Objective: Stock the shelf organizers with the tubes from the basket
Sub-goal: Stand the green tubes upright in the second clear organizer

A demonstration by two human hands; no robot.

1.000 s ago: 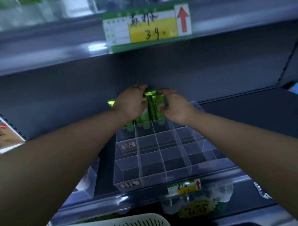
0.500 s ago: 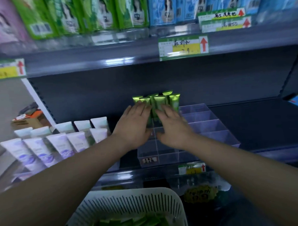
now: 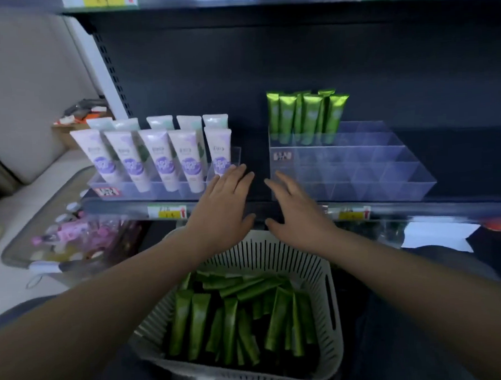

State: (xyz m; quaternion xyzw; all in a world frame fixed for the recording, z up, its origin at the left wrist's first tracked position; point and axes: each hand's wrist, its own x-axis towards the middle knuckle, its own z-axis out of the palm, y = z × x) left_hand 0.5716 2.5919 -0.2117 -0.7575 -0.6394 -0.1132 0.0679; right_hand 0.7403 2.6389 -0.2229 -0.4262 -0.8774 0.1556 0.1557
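In the head view, the left hand (image 3: 224, 208) and the right hand (image 3: 296, 210) sit side by side at the centre of the frame, palms down. Their fingers are straight, a little spread, and hold nothing. Both hover over the front edge of the shelf (image 3: 445, 207), just above the far rim of the white slotted basket (image 3: 274, 246) in the lower middle of the frame. Inside the basket lies a loose heap of green tubes (image 3: 234, 314), most of them pointing up and down the frame. To the right of centre a clear divided organizer (image 3: 386, 166) stands on the shelf. A small cluster of upright green tubes (image 3: 306, 117) fills its back left compartments. To the left of centre a second clear organizer (image 3: 157, 194) holds two rows of upright white and purple tubes (image 3: 156, 156). The hands are in the gap between the two organizers. Yellow price tags (image 3: 167, 212) are fixed to the shelf rail below each organizer.
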